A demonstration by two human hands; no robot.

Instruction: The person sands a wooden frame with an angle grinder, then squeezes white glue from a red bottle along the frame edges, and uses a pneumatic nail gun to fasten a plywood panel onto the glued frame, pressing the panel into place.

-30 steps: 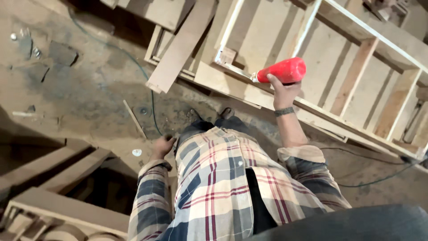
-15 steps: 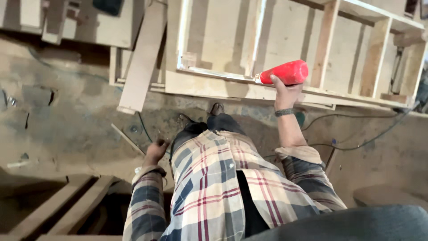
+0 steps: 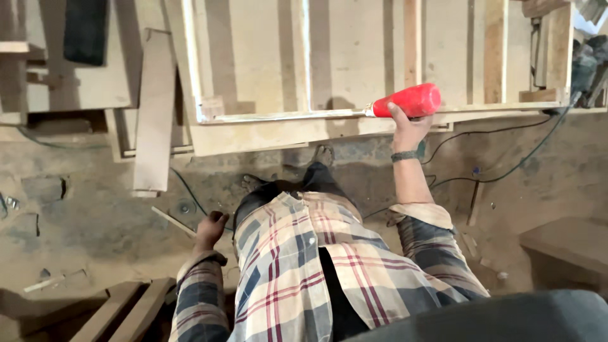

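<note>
Plaid shirt, sleeves rolled, dark band on right wrist.

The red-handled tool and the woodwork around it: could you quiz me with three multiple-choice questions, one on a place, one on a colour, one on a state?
1. Where does the tool's long blade lie?
A. on the wooden frame's front rail
B. on the dusty floor
C. across the person's lap

2. What colour is the tool's handle?
A. blue
B. red
C. black

3. What is the left hand doing?
A. gripping a hammer
B. holding the tool's blade
C. hanging low with nothing in it

Answers: 1 A, the blade runs along the wooden frame. 2 B, the handle is bright red in the right hand. 3 C, the left hand is down by the floor, and no object shows in it.
</note>
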